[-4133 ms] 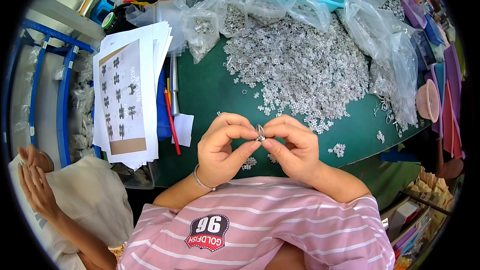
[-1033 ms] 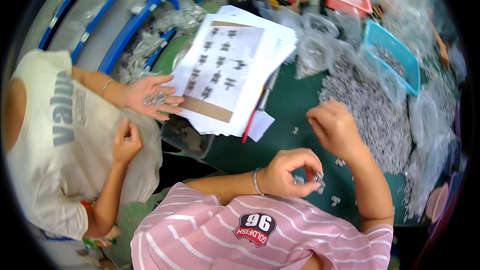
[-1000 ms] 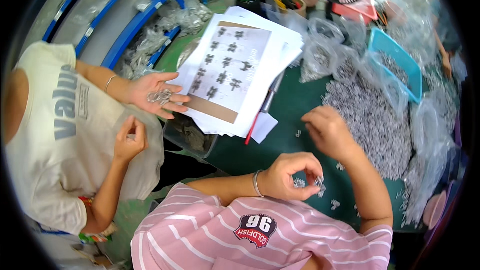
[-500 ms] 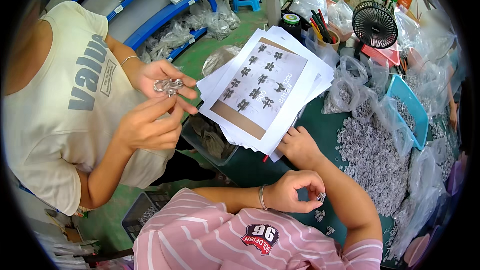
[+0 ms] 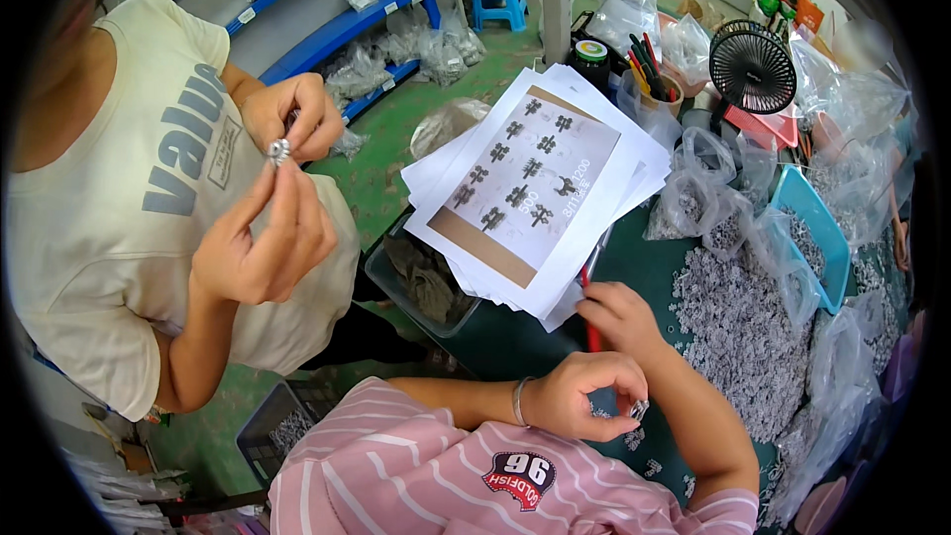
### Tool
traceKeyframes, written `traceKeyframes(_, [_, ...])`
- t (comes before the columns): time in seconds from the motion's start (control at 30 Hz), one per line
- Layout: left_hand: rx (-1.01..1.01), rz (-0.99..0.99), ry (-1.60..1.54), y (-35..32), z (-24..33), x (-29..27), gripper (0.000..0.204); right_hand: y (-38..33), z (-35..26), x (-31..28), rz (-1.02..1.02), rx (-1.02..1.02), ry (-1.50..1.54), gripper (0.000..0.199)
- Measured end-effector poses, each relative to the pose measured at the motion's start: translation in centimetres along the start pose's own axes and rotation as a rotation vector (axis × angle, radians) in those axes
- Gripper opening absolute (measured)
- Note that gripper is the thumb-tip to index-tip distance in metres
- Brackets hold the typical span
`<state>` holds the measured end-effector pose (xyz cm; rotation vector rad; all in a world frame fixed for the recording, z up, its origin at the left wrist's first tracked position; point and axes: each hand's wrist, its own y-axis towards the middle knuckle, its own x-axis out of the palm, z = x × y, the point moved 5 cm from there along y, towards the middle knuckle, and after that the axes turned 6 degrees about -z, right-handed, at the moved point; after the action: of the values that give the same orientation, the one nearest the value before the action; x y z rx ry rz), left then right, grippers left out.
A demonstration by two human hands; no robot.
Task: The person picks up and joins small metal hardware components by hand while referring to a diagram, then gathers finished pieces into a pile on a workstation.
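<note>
With the left hand [image 5: 580,398] pinching a small metal part [image 5: 639,408] in a closed grip, the right hand [image 5: 619,317], loosely curled by the red pen [image 5: 591,327], should steady it over the worktop [image 5: 515,342].

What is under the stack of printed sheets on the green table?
The stack of printed sheets overhangs the green table and a dark bin of grey parts below. A red pen pokes out by the right hand. Anything else beneath is covered.
</note>
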<state>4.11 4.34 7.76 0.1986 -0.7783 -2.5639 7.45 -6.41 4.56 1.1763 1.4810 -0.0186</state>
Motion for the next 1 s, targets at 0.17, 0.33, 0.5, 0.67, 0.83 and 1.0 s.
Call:
traceKeyframes(0.17, [0.026,0.102,-0.027,0.9,0.4,-0.3,0.036,-4.5,0.4,-3.9,0.286,0.441,0.132,0.015])
traceKeyframes(0.33, [-0.01,0.201,-0.175,0.9,-1.1,-0.6,0.043,-5.4,-0.3,-3.3,0.207,0.65,0.17,0.011])
traceKeyframes(0.5, [-0.074,0.211,-0.116,0.9,-2.2,-0.8,0.041,-6.8,-0.6,-3.2,0.144,0.734,0.166,0.013])
traceKeyframes(0.67, [-0.157,0.25,-0.073,0.7,-2.6,-0.6,0.039,-7.4,-3.9,-7.3,0.677,0.746,0.413,0.014])
traceKeyframes(0.83, [-0.171,0.211,-0.05,1.0,-2.9,-0.2,0.036,-6.9,-8.1,-10.4,0.631,0.368,0.213,0.012])
traceKeyframes(1.0, [-0.253,0.153,-0.145,0.5,-3.3,0.1,0.032,-6.9,-8.7,-10.3,0.596,0.405,0.118,0.011])
